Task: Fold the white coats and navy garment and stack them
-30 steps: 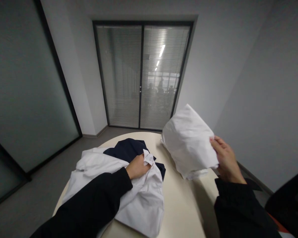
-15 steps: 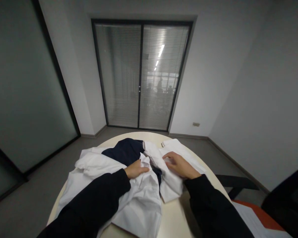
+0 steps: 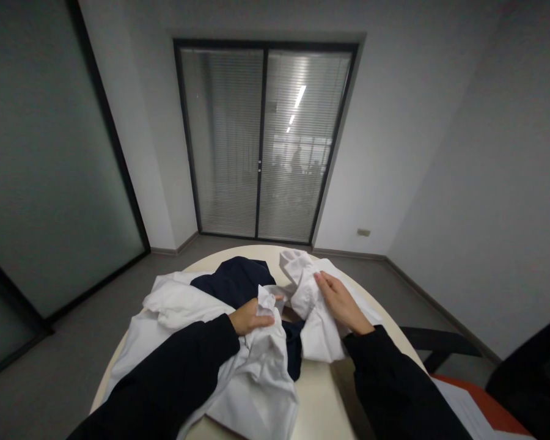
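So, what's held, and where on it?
Left hand holds a white garment by its bunched upper edge. Right hand touches white cloth at the right; grip unclear.

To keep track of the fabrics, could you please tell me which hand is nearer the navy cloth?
Left. The left hand is at the navy cloth's near edge, gripping white fabric; the right hand is farther right, holding white cloth.
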`<state>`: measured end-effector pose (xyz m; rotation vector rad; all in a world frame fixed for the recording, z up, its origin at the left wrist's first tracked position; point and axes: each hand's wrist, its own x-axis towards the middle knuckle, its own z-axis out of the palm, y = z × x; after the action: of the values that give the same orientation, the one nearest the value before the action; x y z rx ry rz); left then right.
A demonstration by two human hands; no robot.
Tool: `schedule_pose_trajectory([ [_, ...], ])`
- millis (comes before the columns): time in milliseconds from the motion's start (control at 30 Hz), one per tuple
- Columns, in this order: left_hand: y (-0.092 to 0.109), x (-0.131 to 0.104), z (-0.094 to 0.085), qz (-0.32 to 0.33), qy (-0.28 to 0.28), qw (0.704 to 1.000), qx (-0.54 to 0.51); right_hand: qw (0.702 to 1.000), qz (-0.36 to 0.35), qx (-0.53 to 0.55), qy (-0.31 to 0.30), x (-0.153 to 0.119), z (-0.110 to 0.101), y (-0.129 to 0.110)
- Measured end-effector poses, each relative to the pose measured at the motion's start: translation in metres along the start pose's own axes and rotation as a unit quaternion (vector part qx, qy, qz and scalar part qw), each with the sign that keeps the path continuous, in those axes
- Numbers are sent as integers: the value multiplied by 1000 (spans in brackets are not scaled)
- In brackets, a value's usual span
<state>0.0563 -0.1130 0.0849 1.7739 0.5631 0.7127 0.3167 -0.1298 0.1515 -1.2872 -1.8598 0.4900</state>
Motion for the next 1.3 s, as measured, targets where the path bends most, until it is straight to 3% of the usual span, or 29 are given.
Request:
schedule_pose_trajectory([
  [100,12,0,2,32,8,997,65,994,35,99,20,-2,-15,-1],
  [167,22,1,5,51,26,996,73,992,38,116,-41,-5,-12,-6],
  [267,32,4,11,70,94,989,91,980,7,114,-164,-9,8,-16],
  [333,33,5,15,77,132,982,115,975,6,102,-196,-11,24,-20],
  [433,30,6,18,71,189,972,119,990,19,35,-136,-13,36,-24],
  [533,32,5,17,57,259,958,111,995,-24,-35,-88,-15,30,-35],
  [633,45,4,14,105,303,938,132,985,-60,-31,-158,-20,18,-54],
  [700,57,1,13,151,337,917,149,980,-48,-8,-191,-23,12,-63],
  [833,76,1,12,197,394,886,141,978,-13,65,-199,-24,8,-68],
  [933,78,8,13,205,411,878,133,961,-77,146,-220,-25,17,-70],
  [1033,71,14,16,198,403,889,90,969,-76,180,-155,-26,38,-77],
  [1133,63,11,15,158,356,919,64,978,-45,192,-73,-26,56,-80],
  [1300,67,-3,0,93,144,985,15,972,-59,226,-14,-27,63,-74],
])
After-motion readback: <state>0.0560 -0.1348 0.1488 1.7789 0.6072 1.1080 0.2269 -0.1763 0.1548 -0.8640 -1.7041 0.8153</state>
